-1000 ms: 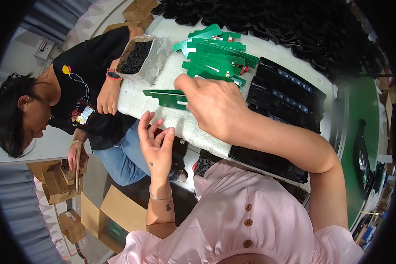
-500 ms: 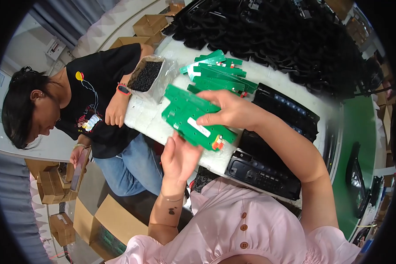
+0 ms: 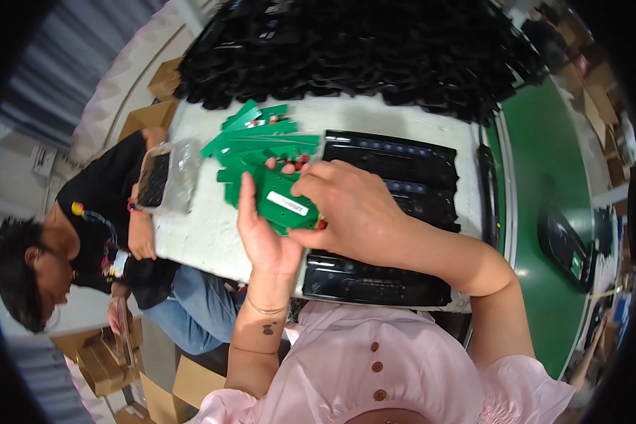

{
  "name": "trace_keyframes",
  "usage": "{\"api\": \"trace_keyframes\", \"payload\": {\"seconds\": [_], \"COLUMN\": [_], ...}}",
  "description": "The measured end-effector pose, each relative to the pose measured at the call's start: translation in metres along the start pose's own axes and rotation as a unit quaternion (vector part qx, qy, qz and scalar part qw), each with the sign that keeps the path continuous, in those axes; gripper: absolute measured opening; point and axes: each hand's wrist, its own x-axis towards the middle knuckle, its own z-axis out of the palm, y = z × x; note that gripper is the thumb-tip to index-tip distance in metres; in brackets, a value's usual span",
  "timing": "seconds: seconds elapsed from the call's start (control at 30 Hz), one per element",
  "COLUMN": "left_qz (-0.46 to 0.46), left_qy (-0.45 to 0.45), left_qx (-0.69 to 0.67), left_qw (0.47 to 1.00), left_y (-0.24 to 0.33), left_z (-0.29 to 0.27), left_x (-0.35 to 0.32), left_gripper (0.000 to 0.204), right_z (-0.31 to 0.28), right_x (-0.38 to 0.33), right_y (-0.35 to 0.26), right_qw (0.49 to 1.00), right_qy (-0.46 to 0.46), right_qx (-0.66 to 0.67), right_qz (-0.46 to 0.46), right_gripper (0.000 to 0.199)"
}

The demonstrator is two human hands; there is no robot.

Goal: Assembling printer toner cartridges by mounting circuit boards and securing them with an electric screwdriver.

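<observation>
Green circuit boards (image 3: 279,218), seemingly a small stack, are held between my two hands above the white table. The top one carries a white label and a red-and-yellow connector at its right end. My left hand (image 3: 265,244) supports the boards from below and along their left side, thumb up. With fingers and thumb, my right hand (image 3: 357,208) grips their right end. Just beyond, a loose pile of green circuit boards (image 3: 265,145) lies fanned out on the table. Black plastic panels (image 3: 378,283) lie in a row beside and under my right forearm.
Black plastic parts (image 3: 346,56) are heaped across the back. A clear-lined bin of small black pieces (image 3: 155,177) stands at the left, beside a seated co-worker (image 3: 85,226). To the right runs a green surface (image 3: 537,283) with a black panel on it. Cardboard boxes (image 3: 191,381) sit lower left.
My view has turned, so the table sits squarer. The boards are drawn together between my hands, and my right hand has moved from their top face to their right end.
</observation>
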Motion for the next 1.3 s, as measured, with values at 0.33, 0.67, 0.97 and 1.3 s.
{"api": "trace_keyframes", "payload": {"seconds": [0.33,0.67,0.97,1.3], "left_qz": [-0.261,-0.462,-0.438,-0.367], "left_qy": [-0.015,-0.129,-0.115,-0.087], "left_qx": [-0.05,-0.003,-0.023,0.017], "left_qw": [0.964,0.877,0.892,0.926], "left_y": [0.001,-0.005,-0.008,-0.014], "left_z": [0.012,0.001,-0.003,-0.008], "left_x": [-0.003,-0.031,-0.016,-0.003], "left_gripper": [0.061,0.075,0.084,0.085], "right_z": [-0.05,-0.051,-0.038,-0.038], "right_x": [-0.017,-0.042,-0.041,-0.049], "right_y": [0.07,0.149,0.162,0.167], "right_qw": [0.912,0.992,0.988,0.998], "right_qy": [0.005,-0.039,-0.033,0.011], "right_qx": [0.405,0.077,0.109,0.008], "right_qz": [0.072,0.089,0.107,0.059], "right_gripper": [0.037,0.028,0.029,0.022]}}
